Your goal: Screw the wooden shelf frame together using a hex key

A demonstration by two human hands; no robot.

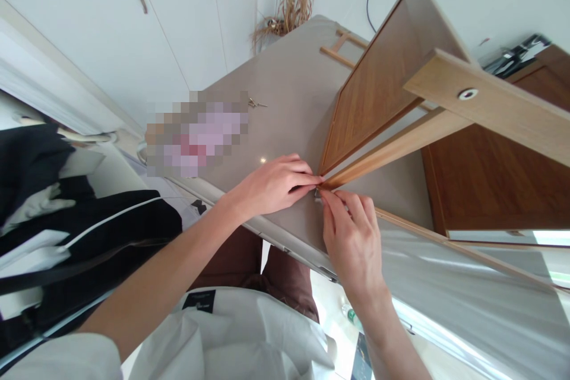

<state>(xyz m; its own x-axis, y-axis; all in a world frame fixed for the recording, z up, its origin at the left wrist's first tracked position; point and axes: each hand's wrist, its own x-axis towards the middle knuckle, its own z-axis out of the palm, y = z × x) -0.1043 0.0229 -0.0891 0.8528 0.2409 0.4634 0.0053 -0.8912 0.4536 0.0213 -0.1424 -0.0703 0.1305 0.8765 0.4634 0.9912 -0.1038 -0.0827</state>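
Grey tabletop (285,89): both hands (276,184) (351,237) pinch wooden frame (378,154); no legible writing.

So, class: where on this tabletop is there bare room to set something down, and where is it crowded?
Bare tabletop lies between the pixelated patch and the wooden panel. It is crowded where the left hand and right hand meet at the wooden strips' corner.

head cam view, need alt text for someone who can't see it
Two bare hands, left hand and right hand, meet at the corner of a wooden panel assembly, pinching a small metal fitting where two pale wood rails join. The piece lies on a beige table; white cabinets and dried grass stand behind.
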